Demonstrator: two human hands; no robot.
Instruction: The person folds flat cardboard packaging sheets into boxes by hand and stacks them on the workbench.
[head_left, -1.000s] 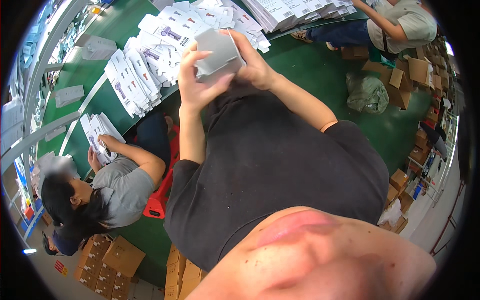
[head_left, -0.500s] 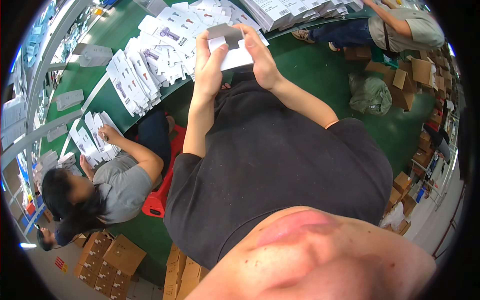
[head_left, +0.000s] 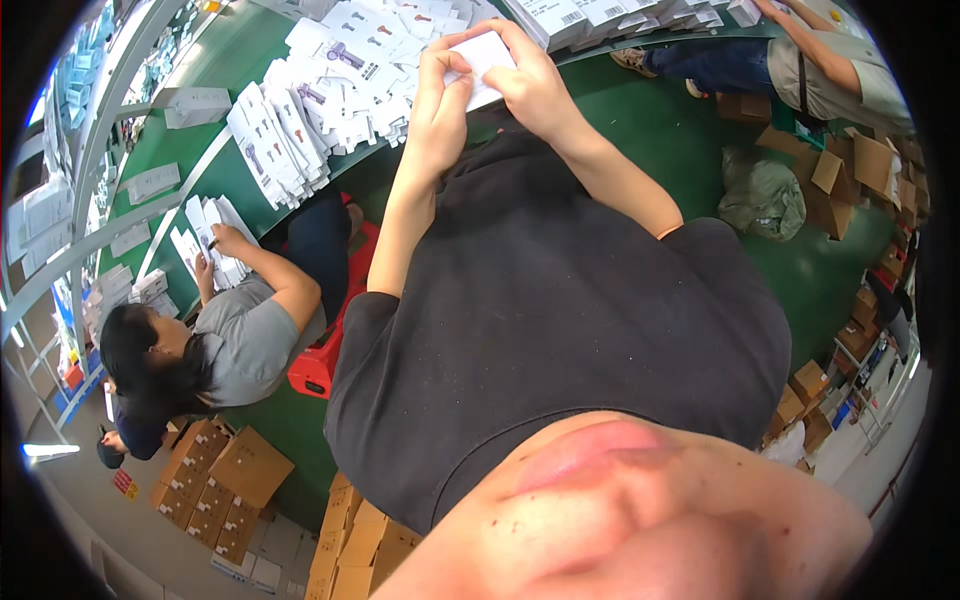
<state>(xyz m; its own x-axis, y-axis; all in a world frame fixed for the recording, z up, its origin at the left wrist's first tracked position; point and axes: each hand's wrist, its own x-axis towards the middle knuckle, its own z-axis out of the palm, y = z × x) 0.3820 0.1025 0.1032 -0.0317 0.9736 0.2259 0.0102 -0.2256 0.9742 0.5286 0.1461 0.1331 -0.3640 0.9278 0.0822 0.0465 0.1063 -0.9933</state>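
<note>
Small white box (head_left: pixel 490 60) has moved up-frame since half a second ago, along with your left hand (head_left: pixel 440 108) and right hand (head_left: pixel 530 88) — the grey flap raised then has given way to a plain white face. Far left: coworker in a grey shirt (head_left: pixel 255 340) by a red stool (head_left: pixel 318 372), handling white cartons (head_left: pixel 215 220) at the green bench (head_left: pixel 262 206). Next, a fanned stack (head_left: pixel 275 150) of flat printed cartons, then a wider loose pile (head_left: pixel 345 80) reaching toward your hands. Left fingers: bent in against the box, thumb near its face. White box sits between both hands at the bench edge; can't tell if it touches the pile. Right fingers: hooked over the far edge, thumb on the face — closed on it. Further right: stacked white cartons (head_left: pixel 590 15), an olive bag (head_left: pixel 762 195) on the floor (head_left: pixel 640 125), open cardboard boxes (head_left: pixel 830 180), second coworker (head_left: pixel 820 65).
</note>
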